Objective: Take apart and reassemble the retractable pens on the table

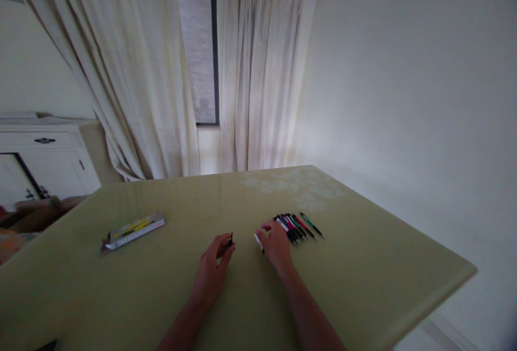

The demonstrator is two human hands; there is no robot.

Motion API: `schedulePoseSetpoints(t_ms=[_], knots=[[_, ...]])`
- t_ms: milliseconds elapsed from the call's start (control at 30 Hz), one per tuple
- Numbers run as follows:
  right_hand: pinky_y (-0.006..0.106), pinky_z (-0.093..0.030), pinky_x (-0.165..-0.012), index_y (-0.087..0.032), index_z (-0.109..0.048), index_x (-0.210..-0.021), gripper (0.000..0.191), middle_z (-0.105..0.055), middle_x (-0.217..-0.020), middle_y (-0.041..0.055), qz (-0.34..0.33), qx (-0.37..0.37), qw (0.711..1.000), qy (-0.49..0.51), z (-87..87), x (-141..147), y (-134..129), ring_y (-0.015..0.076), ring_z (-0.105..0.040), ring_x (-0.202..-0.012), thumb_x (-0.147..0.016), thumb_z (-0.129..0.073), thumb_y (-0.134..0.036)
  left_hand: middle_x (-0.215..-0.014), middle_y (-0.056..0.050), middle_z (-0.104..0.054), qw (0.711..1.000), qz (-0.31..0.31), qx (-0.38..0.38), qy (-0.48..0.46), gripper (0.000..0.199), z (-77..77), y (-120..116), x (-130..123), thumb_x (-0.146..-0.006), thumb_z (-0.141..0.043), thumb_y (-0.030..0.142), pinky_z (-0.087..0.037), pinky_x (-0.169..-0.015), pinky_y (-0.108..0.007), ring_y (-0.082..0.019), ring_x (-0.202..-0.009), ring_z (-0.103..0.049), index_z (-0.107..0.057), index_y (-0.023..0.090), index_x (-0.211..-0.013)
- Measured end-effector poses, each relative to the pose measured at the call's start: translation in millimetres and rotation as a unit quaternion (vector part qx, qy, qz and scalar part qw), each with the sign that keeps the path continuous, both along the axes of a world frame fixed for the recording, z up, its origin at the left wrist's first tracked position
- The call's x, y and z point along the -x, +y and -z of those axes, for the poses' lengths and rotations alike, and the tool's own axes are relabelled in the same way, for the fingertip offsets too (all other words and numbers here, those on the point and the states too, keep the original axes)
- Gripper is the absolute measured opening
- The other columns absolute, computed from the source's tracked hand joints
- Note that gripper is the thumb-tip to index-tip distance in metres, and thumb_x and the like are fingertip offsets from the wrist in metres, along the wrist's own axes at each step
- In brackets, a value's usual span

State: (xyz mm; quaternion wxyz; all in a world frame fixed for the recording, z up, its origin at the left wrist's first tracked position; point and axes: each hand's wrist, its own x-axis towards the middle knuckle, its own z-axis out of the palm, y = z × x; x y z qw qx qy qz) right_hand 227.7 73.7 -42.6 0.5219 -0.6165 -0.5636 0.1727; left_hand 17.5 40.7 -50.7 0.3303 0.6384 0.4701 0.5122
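My left hand (212, 267) is closed in a pinch above the table, left of the pens. Between its thumb and fingers is a small black piece (231, 240) with a thin point upward; its exact kind is too small to make out. My right hand (274, 243) lies low over the table, its fingers curled around a white and black pen (259, 242) that is partly hidden under the thumb. Just right of that hand, several pens (299, 227) with coloured and black barrels lie side by side in a slanted row, the nearest ones partly covered by the hand.
On the table's (169, 292) left side lies a white and yellow box (135, 231), its near-left end apparently open. A dark object (48, 345) shows at the bottom left edge. Behind are curtains (141, 71), a window and a white cabinet (52, 160); a wall runs along the right.
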Motion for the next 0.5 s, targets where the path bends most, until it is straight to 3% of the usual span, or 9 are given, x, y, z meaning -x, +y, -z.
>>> schedulePoseSetpoints(t_ms=[67,167,333,500], knots=[[0.036,-0.043,-0.079,-0.024,-0.070,-0.072,0.014,-0.070,-0.084,0.0088,0.007,0.002,1.000,-0.014,9.2,-4,0,0.0289,-0.063,-0.086,-0.066,-0.081,-0.023,-0.108,-0.010,-0.078,1.000,-0.009,-0.013,0.012,0.031,-0.9,-1,0,-0.094,-0.057,0.043,-0.060,-0.093,-0.044,-0.025,-0.098,-0.076,-0.065,0.021,-0.114],[0.036,-0.042,-0.075,-0.024,-0.066,-0.062,0.016,-0.067,-0.074,0.0066,-0.013,0.021,0.999,-0.020,12.1,0,-1,0.0267,-0.062,-0.079,-0.065,-0.081,-0.020,-0.109,-0.009,-0.077,0.998,-0.027,-0.038,0.039,0.028,-3.1,-2,0,-0.096,-0.055,0.041,-0.059,-0.092,-0.043,-0.024,-0.098,-0.075,-0.068,0.022,-0.112],[0.032,-0.045,-0.071,-0.022,-0.070,-0.079,0.010,-0.072,-0.079,0.0040,-0.132,0.019,0.988,0.071,-11.0,17,-7,0.0223,-0.066,-0.076,-0.081,-0.073,-0.032,-0.107,-0.008,-0.076,0.993,-0.031,-0.067,0.090,0.029,-5.3,-1,2,-0.098,-0.049,0.037,-0.058,-0.092,-0.043,-0.024,-0.099,-0.072,-0.072,0.023,-0.109],[0.030,-0.047,-0.072,-0.021,-0.070,-0.087,0.016,-0.073,-0.085,0.0029,-0.189,-0.005,0.977,0.097,-25.7,22,-12,0.0225,-0.068,-0.085,-0.086,-0.073,-0.037,-0.107,-0.007,-0.075,0.992,-0.043,-0.067,0.098,0.029,-3.8,0,3,-0.098,-0.047,0.036,-0.057,-0.092,-0.044,-0.025,-0.100,-0.071,-0.072,0.023,-0.109]])
